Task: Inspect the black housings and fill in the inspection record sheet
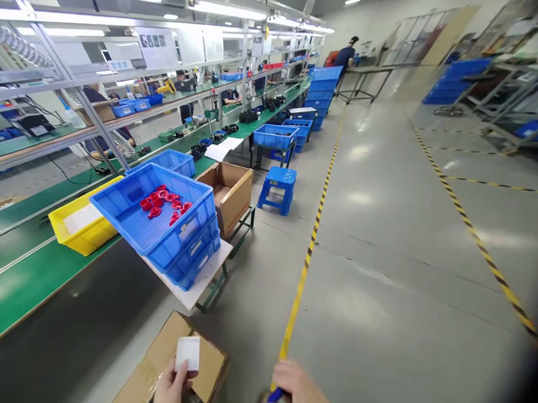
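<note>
At the bottom of the head view, my left hand (170, 387) grips a small white square piece (188, 351), thumb pressed on its lower edge. I cannot tell whether this is a card or a little box. Beneath it lies a cardboard box (150, 362) with brown flaps. My right hand (303, 393), slightly blurred, is closed around a blue object (276, 395) at the bottom edge. A brownish rounded edge shows beside that object, most of which is hidden by the fingers and cut off by the frame.
Stacked blue crates (182, 236), the top one with red parts (157, 199), stand on a low stand (210, 279). A yellow bin (87, 220) rests on the green bench (51, 287). Beyond are an open carton (236, 200), a blue stool (278, 187) and a person (345, 56).
</note>
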`<state>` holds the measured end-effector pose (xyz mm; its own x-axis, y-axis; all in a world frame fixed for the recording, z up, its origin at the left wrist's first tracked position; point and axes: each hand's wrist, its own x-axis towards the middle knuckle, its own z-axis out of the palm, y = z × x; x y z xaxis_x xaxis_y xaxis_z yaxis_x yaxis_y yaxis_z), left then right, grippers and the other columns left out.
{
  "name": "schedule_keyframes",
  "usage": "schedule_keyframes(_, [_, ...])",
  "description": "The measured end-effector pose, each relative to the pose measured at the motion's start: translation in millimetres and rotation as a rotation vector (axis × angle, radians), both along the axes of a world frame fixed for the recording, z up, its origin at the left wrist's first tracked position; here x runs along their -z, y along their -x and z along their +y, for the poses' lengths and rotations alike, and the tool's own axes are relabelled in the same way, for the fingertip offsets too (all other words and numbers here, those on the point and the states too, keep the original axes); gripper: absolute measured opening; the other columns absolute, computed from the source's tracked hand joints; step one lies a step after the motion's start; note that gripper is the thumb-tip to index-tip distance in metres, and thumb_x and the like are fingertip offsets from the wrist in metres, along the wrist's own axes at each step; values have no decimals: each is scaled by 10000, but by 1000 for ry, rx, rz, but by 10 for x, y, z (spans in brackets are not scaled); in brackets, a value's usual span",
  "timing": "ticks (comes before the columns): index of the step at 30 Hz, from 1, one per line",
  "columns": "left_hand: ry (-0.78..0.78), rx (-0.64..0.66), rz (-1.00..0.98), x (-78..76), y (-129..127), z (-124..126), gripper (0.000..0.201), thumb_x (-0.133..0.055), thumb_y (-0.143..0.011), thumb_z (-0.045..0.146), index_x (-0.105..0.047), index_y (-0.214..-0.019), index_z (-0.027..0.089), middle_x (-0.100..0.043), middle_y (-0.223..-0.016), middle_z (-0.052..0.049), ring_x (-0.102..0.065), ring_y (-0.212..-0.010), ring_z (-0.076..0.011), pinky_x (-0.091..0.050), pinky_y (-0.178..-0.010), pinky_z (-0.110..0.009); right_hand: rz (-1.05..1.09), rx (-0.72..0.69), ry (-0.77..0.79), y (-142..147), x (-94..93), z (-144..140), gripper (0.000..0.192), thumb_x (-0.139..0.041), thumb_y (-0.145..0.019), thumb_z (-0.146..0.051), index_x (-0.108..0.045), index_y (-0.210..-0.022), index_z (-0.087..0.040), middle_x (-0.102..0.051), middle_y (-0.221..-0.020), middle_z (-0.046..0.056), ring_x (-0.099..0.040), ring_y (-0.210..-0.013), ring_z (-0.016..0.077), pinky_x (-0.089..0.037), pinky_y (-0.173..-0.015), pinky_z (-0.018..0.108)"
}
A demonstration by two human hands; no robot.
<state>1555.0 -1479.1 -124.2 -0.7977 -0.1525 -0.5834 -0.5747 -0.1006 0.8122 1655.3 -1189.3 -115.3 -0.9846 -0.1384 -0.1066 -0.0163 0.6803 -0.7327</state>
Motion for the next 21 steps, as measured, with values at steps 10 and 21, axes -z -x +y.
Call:
schedule_keyframes(10, [-194, -594, 225, -621, 1272, -544, 477, -845, -549, 377, -650, -944, 194, -741, -913, -20, -682, -875, -152, -511, -879, -268, 284, 188, 247, 2558, -1353, 762, 400, -394, -882, -478, -260, -612, -215, -267, -595, -26, -287, -579, 137, -236, -546, 292])
schedule_keyframes(21, [-322, -765, 556, -1378, 3127, -369, 415, -807, -646, 302, -678, -1003, 135, -731, -1048, -104, -650, -1100, -253, -455, -1060, -384, 301, 96, 140, 5165, -1788, 732, 490, -374, -943, -574, -382, -613, -212, -397, -566, -26, -399, -564, 137, -332, -560, 278])
